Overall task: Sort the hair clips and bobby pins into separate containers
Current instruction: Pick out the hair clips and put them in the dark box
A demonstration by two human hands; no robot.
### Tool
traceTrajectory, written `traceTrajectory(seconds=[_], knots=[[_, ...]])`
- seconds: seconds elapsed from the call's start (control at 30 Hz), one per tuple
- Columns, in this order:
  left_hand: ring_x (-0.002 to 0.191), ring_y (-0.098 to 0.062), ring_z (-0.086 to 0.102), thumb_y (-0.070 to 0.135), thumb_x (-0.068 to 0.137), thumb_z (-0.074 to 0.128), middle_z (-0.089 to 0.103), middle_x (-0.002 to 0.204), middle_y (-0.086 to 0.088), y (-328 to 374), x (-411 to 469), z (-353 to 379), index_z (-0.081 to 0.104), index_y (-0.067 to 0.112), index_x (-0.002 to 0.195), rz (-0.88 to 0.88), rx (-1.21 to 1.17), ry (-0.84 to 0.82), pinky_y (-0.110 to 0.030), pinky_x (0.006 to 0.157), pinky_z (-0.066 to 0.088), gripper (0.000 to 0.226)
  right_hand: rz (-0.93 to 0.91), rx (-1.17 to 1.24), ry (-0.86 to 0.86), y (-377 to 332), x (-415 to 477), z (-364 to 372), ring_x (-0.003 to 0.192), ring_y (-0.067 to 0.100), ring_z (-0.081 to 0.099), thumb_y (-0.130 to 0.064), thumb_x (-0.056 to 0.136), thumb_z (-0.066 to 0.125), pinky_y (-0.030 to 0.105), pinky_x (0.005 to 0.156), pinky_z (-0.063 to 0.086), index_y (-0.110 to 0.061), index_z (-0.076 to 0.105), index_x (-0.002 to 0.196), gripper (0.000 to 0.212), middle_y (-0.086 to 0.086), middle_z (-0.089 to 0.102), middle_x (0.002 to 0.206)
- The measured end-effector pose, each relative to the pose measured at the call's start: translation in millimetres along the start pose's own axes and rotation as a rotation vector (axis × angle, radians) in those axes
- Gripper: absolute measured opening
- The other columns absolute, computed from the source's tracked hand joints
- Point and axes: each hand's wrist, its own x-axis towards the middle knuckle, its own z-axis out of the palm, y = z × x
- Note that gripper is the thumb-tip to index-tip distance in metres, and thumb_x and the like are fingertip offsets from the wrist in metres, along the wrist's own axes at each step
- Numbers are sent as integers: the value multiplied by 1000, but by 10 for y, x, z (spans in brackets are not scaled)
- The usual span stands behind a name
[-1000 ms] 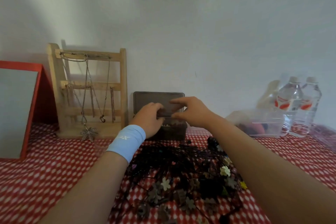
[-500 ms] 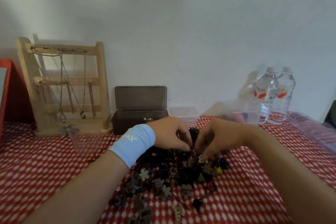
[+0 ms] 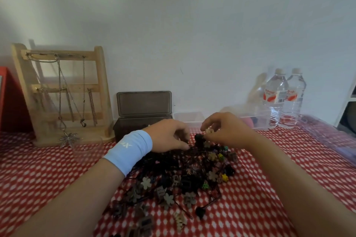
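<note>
A pile of small flower-shaped hair clips and dark bobby pins (image 3: 185,175) lies on the red checked tablecloth. My left hand (image 3: 169,134), with a light blue wristband, rests on the far edge of the pile, fingers curled down into the dark pins. My right hand (image 3: 225,131) hovers just above the pile's far edge and pinches a small cream flower clip (image 3: 209,131). Behind the hands stands a dark smoky box (image 3: 143,113) with its lid raised, and beside it a small clear container (image 3: 188,117).
A wooden jewellery stand (image 3: 63,94) with hanging chains is at the back left, a red-framed object (image 3: 7,100) at the far left. A clear plastic box (image 3: 256,119) and two water bottles (image 3: 285,98) stand back right. A clear lid (image 3: 327,132) lies at the right edge.
Both hands came back from the dark box to the pile. The right hand has since lifted slightly with a cream flower clip pinched in its fingers; the view swung a little to the right.
</note>
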Motion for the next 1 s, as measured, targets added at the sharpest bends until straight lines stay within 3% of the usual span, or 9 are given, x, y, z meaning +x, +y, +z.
traceTrajectory(seconds=[0.07, 0.13, 0.23, 0.33, 0.57, 0.67, 0.77, 0.87, 1.0], knots=[[87, -7, 63, 33, 85, 73, 64, 96, 14, -61, 15, -8, 65, 31, 96, -15, -11, 53, -23, 82, 50, 14, -8, -33, 54, -7, 31, 45, 71, -3, 63, -20, 85, 73, 10, 59, 48, -37, 74, 93, 19, -13, 69, 87], [88, -6, 62, 30, 89, 69, 65, 99, 13, -127, 8, -26, 66, 35, 100, -18, -29, 102, -25, 85, 50, 12, -14, -108, 4, -21, 82, 94, 78, -7, 60, -17, 90, 69, 6, 70, 44, -34, 74, 108, 26, -13, 71, 104], [99, -8, 59, 23, 96, 59, 63, 107, 9, -237, -16, -96, 73, 31, 108, -16, 39, 167, -25, 94, 45, 19, 4, -241, -149, -52, 176, 146, 107, 9, 61, -12, 94, 62, 21, 92, 45, -32, 70, 126, 38, -5, 67, 130], [99, -12, 56, 20, 97, 57, 59, 106, 6, -352, -43, -179, 74, 30, 105, -51, 117, 220, -30, 95, 45, 21, 19, -290, -251, -72, 255, 157, 116, 14, 61, -4, 92, 55, 28, 100, 47, -34, 66, 132, 50, -4, 65, 134], [92, -10, 52, 13, 97, 58, 58, 103, 7, -574, -123, -375, 65, 25, 121, -111, 131, 324, -23, 91, 41, 29, -67, -82, -183, -233, 498, 151, 71, -12, 55, -6, 99, 56, 8, 74, 40, -20, 65, 131, 36, -1, 66, 123], [96, -13, 56, 15, 95, 61, 63, 111, 2, -689, -163, -451, 69, 21, 114, -184, 168, 363, -26, 92, 44, 21, -90, 42, -149, -353, 639, 267, 58, -5, 60, -8, 97, 60, 9, 59, 45, -20, 67, 124, 30, -9, 68, 104], [106, -21, 60, 15, 94, 63, 64, 118, -2, -789, -216, -498, 69, 19, 116, -263, 178, 385, -29, 95, 45, 23, -126, 74, -16, -535, 838, 429, 76, 3, 61, -11, 92, 68, 23, 79, 52, -20, 70, 120, 29, -4, 69, 108], [109, -20, 62, 16, 92, 65, 67, 120, 0, -868, -270, -480, 62, 22, 129, -311, 141, 344, -32, 99, 47, 37, -180, -3, 25, -720, 1011, 593, 100, 6, 56, -13, 90, 71, 21, 90, 41, -20, 67, 128, 38, 0, 68, 123], [105, -16, 62, 19, 91, 67, 68, 119, 1, -920, -276, -480, 58, 22, 133, -316, 135, 334, -26, 94, 46, 43, -178, -81, -67, -802, 1118, 711, 99, 7, 59, -15, 84, 78, 19, 91, 44, -24, 54, 143, 65, 0, 66, 130]])
